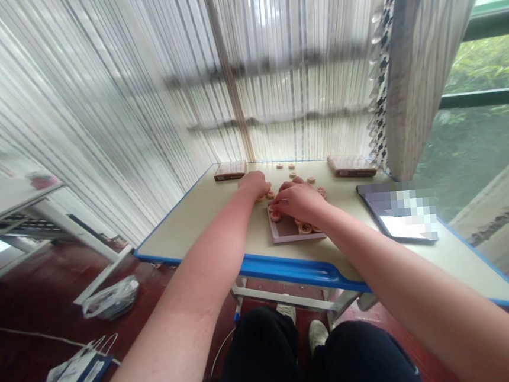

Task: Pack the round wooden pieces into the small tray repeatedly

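Observation:
Round wooden Chinese chess pieces with carved characters lie on the table and in a shallow open box (277, 238) near its front edge. My left hand (254, 183) is behind the box's left side, its fingers curled closed at a chess piece (271, 195). My right hand (298, 198) reaches over the box, fingertips pinched on another chess piece (275, 216) in the left corner. Further pieces (305, 228) lie inside the box at the right, partly covered by my right wrist. Several loose pieces (293, 174) are scattered behind my right hand.
The pale table (186, 221) has a blue edge. At its back stand two flat boxes, one left (230, 170) and one right (352, 165). A dark tablet-like device (374, 204) lies on the right. Curtains (299, 92) hang behind; a plastic bag (112, 298) rests on the floor.

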Action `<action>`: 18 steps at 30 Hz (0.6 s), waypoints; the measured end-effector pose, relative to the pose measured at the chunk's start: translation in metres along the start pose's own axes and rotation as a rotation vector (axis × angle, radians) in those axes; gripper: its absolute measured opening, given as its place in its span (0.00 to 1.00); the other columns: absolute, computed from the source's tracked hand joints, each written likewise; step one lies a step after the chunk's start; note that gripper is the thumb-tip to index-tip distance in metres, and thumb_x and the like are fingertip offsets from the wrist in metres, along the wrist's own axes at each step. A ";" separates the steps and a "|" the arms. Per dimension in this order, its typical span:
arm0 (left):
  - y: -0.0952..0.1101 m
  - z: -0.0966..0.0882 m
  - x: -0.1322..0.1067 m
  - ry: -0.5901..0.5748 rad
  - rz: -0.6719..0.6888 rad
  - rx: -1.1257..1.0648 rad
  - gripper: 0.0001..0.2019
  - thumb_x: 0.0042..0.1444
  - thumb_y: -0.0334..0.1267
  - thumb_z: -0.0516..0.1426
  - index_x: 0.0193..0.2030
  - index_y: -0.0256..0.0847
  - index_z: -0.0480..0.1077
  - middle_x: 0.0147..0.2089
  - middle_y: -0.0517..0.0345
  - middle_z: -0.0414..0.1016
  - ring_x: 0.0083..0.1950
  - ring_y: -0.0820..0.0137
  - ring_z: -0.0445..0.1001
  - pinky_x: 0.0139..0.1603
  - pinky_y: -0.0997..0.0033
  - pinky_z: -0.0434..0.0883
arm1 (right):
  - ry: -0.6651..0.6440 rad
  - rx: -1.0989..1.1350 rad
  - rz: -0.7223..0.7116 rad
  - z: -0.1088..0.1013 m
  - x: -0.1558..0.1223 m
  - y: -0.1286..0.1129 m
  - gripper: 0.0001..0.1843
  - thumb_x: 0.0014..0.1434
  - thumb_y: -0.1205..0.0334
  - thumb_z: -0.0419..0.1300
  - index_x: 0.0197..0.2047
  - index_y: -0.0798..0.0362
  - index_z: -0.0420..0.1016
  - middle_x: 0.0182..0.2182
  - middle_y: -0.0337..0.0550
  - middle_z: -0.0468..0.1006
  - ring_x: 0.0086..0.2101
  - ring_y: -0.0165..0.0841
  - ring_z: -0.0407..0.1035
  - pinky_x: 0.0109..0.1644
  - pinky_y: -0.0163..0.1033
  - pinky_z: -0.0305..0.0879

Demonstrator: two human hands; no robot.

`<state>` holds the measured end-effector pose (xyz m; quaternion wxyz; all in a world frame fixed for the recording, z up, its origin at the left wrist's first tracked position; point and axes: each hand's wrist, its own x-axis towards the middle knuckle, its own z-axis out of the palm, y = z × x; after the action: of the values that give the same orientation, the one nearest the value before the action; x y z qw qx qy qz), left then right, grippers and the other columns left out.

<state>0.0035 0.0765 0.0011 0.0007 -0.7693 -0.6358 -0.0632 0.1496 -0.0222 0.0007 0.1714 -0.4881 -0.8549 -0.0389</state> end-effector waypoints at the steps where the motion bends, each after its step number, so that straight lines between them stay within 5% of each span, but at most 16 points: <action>1: 0.000 0.000 0.000 -0.003 -0.001 -0.002 0.20 0.53 0.48 0.53 0.46 0.36 0.73 0.49 0.42 0.74 0.51 0.59 0.72 0.48 0.64 0.69 | -0.004 -0.003 0.002 0.000 0.000 0.000 0.13 0.56 0.50 0.57 0.38 0.42 0.81 0.40 0.42 0.77 0.44 0.42 0.61 0.45 0.41 0.58; 18: -0.001 0.001 0.001 -0.016 0.011 -0.008 0.22 0.54 0.50 0.52 0.48 0.37 0.72 0.50 0.41 0.73 0.52 0.58 0.71 0.49 0.63 0.67 | 0.007 -0.001 -0.015 0.003 0.000 0.001 0.13 0.57 0.56 0.56 0.42 0.44 0.80 0.43 0.45 0.75 0.44 0.42 0.60 0.46 0.41 0.57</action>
<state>0.0027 0.0776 0.0001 -0.0072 -0.7733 -0.6312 -0.0594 0.1497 -0.0212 -0.0026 0.1739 -0.4816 -0.8579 -0.0422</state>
